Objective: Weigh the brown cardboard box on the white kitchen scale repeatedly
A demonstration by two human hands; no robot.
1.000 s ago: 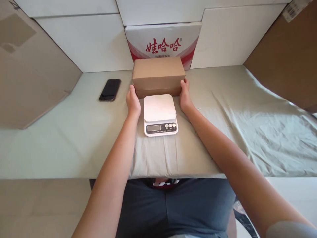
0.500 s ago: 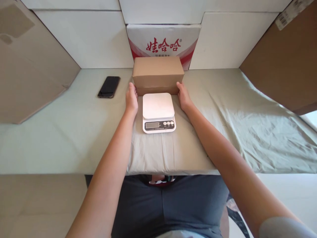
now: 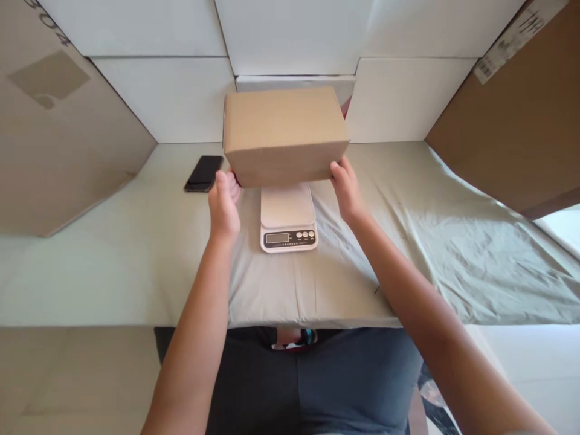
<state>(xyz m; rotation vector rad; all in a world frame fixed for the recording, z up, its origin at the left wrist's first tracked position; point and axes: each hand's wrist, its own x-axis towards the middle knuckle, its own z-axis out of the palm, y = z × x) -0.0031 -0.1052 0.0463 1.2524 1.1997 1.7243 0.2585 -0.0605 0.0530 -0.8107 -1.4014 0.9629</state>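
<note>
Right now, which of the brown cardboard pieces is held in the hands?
The small closed cardboard box, gripped at its lower corners by the left hand and right hand above the scale. The large cardboard sheets at the sides lean untouched.

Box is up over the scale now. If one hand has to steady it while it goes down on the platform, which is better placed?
Probably the right hand: its fingers sit at the cardboard box lower right corner, nearest the scale. The left hand grips the lower left corner, slightly wider of the scale.
</note>
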